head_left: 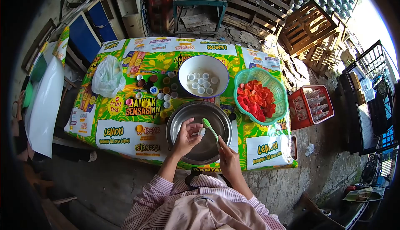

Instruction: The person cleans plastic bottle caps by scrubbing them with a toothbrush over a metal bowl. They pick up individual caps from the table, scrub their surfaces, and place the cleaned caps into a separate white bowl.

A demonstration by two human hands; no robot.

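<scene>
Over a metal basin [171, 121], my left hand [187, 138] pinches a white bottle cap [201, 132] at its fingertips. My right hand [229, 160] grips a green toothbrush [211, 129], its head raised close beside the cap. Behind the basin stands a white enamel bowl [183, 69] with several white caps [201, 81] lying in shallow cloudy liquid. A teal plastic basket [243, 76] to the right holds a heap of red and orange caps [256, 98]. Loose caps of mixed colours [166, 90] are scattered left of the bowl.
A printed plastic sheet [112, 132] covers the table. A white plastic bag [109, 76] lies at its left. On the floor to the right is a red crate [301, 111] of bottles. Wooden pallets [260, 5] and a teal-framed stand [199, 2] are behind.
</scene>
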